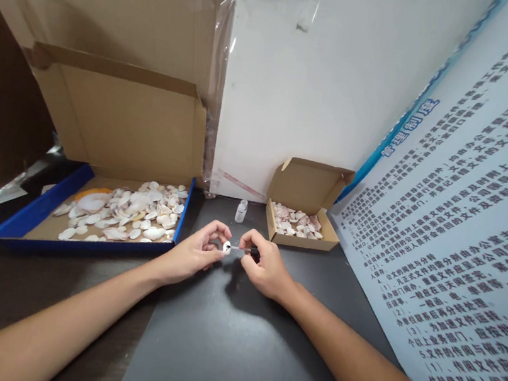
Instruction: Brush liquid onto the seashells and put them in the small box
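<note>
Between the thumb and fingers of my left hand [196, 252] is a small white shell [225, 249], its face turned to the right. My right hand [266, 267] pinches the black cap of a thin applicator brush [241, 249]. The brush points left, and its dark tip is at the shell's face. Just beyond both hands a small clear bottle with a white label [241, 213] stands upright on the dark mat [211, 350].
At the left lies an open blue-edged cardboard box [118, 251] full of pale shells [137, 208]. A smaller open carton [306, 243] with shells stands at the back right. A white panel [267, 103] rises behind, and a printed board [448, 232] leans along the right.
</note>
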A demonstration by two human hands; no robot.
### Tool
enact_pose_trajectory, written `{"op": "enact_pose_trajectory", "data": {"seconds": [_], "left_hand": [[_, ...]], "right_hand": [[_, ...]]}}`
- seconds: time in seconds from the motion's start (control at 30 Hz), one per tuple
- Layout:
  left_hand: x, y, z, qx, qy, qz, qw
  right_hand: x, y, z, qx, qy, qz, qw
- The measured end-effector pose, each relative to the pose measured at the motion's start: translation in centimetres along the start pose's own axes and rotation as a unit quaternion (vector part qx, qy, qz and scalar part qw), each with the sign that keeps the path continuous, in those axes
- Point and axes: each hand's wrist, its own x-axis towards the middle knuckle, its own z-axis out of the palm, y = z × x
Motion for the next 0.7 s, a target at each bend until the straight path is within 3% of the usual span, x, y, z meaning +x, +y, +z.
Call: {"op": "enact_pose_trajectory", "data": {"seconds": [0.23,0.7], "left_hand": [[0.01,0.17,0.11,0.006,0.008,0.001,1.0],[-0.11,0.24,0.0,0.013,0.0,0.006,1.0]], "right_hand": [[-0.23,-0.1,-0.26,-0.057,0.005,-0.014,0.998],[-0.13,-0.05,0.04,0.032,0.027,-0.004,0.999]]}}
